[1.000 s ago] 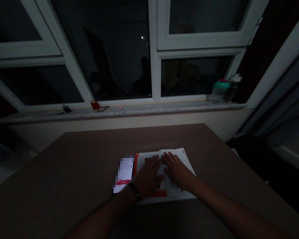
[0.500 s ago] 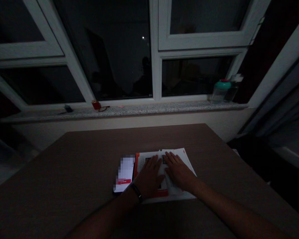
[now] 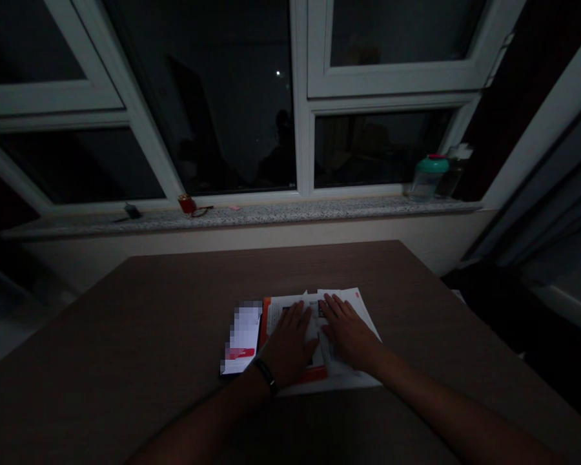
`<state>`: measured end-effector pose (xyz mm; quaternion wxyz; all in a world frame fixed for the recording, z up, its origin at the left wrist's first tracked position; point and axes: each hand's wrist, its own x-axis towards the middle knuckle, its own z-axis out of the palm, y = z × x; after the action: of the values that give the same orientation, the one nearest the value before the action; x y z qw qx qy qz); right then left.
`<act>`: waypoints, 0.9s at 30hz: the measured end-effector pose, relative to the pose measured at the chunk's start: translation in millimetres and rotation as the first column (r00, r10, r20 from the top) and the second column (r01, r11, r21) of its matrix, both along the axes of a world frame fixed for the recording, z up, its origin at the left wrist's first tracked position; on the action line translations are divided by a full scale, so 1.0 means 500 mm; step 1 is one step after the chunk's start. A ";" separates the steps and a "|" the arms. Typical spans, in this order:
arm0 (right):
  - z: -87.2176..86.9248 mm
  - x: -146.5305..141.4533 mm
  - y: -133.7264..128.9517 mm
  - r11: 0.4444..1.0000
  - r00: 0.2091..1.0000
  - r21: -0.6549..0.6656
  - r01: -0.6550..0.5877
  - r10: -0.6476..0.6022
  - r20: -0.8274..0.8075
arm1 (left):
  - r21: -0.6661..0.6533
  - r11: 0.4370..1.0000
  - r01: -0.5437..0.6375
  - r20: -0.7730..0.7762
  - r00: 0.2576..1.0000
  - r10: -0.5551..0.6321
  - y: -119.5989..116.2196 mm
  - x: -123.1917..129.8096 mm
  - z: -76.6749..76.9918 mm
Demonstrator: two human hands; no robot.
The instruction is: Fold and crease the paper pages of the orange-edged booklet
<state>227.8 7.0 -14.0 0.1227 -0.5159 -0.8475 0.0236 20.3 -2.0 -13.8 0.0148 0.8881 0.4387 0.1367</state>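
1. Papers with a red edge [image 3: 351, 381] lie flat on a brown table top [image 3: 126, 336], right under both of your hands. They are white, with small dark pictures and red marks on them.

2. Your left hand [image 3: 288, 345] is open and flat. Its fingers rest on the left half of the papers. The back part of this hand sits at the near left corner of the papers. It is not gripping anything.

3. Your right hand [image 3: 348, 332] is open and flat too, with the fingers spread a little. It rests on the right half of the papers and grips nothing. More of this hand is on the papers than your left hand.

4. Your two hands are close, with just a thin gap between them. A small bit of paper [image 3: 306, 296] sticks up just past your left fingers.

5. You can't be sure which way the long side of the papers runs. The room is dark and your hands cover the middle.

6. Just left of the papers is a phone [image 3: 242, 339] with a blurred screen. It is nearer your left hand. Your left wrist wears a black band [image 3: 266, 376].

7. Far past the papers is a stone window sill [image 3: 252, 213], with a bottle with a green lid [image 3: 428, 177] on it.
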 end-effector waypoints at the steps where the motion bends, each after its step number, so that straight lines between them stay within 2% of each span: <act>1: -0.002 0.001 0.001 1.000 1.000 0.002 -0.003 0.003 -0.003 | 0.005 1.000 0.002 0.005 1.000 -0.002 0.000 -0.001 0.000; 16: -0.007 0.019 0.007 1.000 0.999 0.021 -0.010 0.011 -0.053 | 0.015 0.999 -0.041 0.012 0.999 0.040 0.000 0.000 0.002; 27: 0.007 0.042 0.013 0.997 0.996 -0.025 -0.066 0.064 -0.065 | 0.016 0.998 -0.054 0.002 0.999 0.054 -0.003 -0.001 0.010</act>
<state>248.9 13.6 -10.5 0.1421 -0.4885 -0.8591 0.0558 20.0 -3.2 -8.7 0.0043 0.8758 0.4614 0.1414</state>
